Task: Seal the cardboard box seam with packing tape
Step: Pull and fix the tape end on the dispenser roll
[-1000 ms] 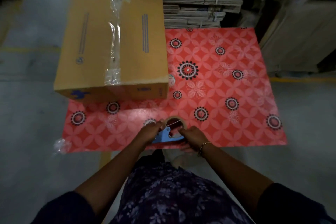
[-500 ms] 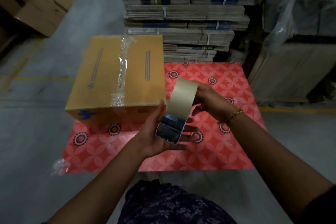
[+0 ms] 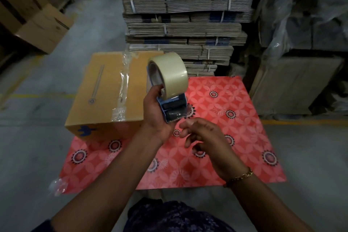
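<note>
My left hand [image 3: 157, 117] grips the blue dispenser [image 3: 173, 106] around its body, thumb up against the tape roll [image 3: 170, 73], which now stands upright above my fist; half a second ago the roll lay tilted across my open left palm with the right hand holding its far side. My right hand [image 3: 202, 135] has let go since then and sits just below and right of the dispenser, fingers loosely curled and empty, fingertips near the dispenser's lower end but not touching as far as I can tell. A bracelet [image 3: 240, 177] shows on that wrist. A second ago both hands were low at the mat's near edge with the dispenser down there; now it's lifted to mid-frame, in front of the box's right side. The box [image 3: 105, 92] sits closed on the far-left part of the red mat [image 3: 216, 156], in the same place as before, with clear tape [image 3: 122, 83] already running along its top seam and wrinkled over the near edge. Whether a tape end is pulled free from the roll I can't tell. A crumpled bit of clear film [image 3: 57, 187] lies at the mat's near-left corner. Behind the mat stands a stack of bundled flat cartons [image 3: 184, 19]. The view has tipped up compared with earlier, so more of the stack shows.
</note>
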Motion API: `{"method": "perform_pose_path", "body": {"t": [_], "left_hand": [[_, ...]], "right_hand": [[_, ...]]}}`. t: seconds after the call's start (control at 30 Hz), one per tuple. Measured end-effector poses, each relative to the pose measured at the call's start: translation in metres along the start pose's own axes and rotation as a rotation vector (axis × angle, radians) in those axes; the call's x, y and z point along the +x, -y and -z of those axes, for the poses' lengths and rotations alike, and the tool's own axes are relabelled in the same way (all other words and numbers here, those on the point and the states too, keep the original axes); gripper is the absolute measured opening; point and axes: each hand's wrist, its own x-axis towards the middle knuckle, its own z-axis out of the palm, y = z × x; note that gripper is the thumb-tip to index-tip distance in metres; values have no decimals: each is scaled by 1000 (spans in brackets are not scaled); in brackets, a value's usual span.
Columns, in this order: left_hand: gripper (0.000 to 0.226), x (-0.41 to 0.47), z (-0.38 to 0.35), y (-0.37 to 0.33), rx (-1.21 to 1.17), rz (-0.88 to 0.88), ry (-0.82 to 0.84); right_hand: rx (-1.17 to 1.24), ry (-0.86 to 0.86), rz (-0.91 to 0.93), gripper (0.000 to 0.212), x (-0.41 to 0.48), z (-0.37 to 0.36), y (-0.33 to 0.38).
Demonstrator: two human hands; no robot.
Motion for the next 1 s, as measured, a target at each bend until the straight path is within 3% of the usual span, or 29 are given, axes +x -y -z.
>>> {"method": "perform_pose_path", "body": {"t": [0.2,0.4,0.6,0.7,0.8,0.87,1.0], "left_hand": [[37,5,0,-2,24,-17,-65],[38,18,13,-12,34,-17,-65],[60,41,27,-34,46,14,-108],[41,61,36,-69,-63,-25,-162],[44,82,54,-113,-47,-120,-228],[50,87,60,-125,4,-116,-179],[48,87,53,-108,46,-75,-94]], "right_hand": [[132,-72,-62,48,4,-25,5],[273,-105,-107,12,19,-43,10],[253,-169,-26,21,39,-61,8],[181,-193,-63,30,40,-67,-10],[151,-133,-124,18,37,-68,-22],[131,-74,-106,8,51,-67,-15],[81,-16,-27,35,90,-83,16]]}}
